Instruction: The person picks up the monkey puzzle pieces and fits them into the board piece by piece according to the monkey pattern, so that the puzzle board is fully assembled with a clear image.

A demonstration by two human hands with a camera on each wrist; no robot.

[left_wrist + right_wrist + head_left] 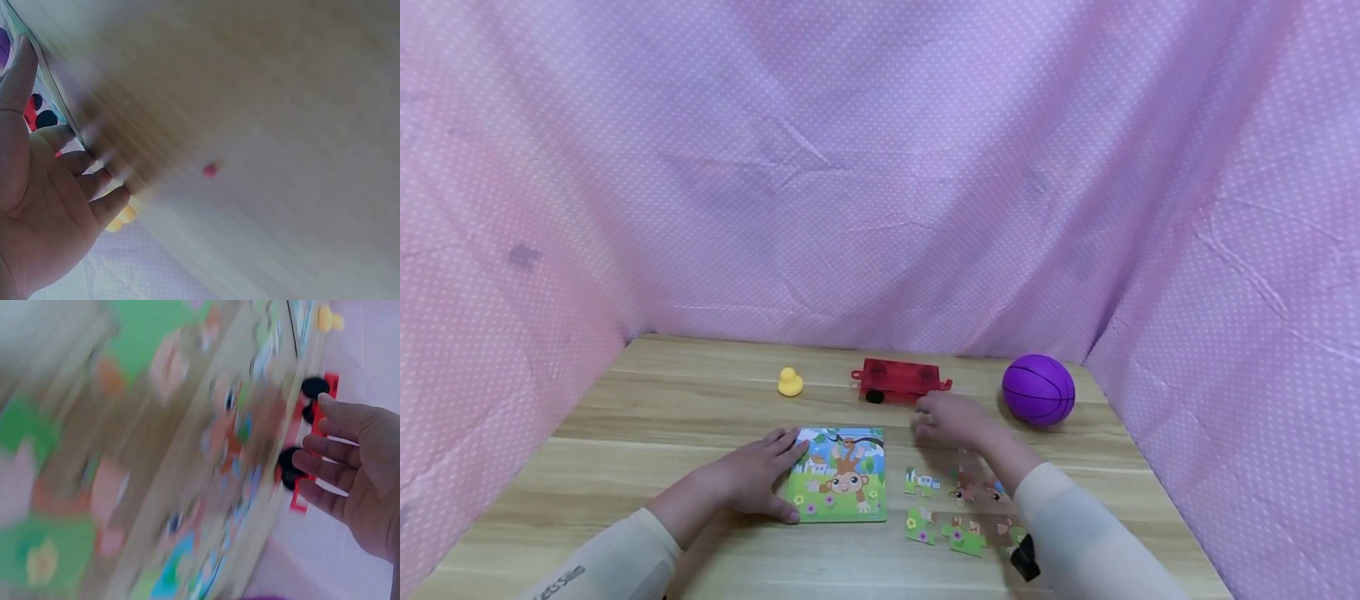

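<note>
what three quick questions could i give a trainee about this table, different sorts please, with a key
1. Which hand touches the square monkey picture?
2. Fill in the colour: in the head view, the wheeled toy between the yellow duck and the purple ball is ____.
3. True or false: in the head view, the duck stands to the right of the ball.

Key:
1. The left hand.
2. Red.
3. False; it stands to the left.
</note>
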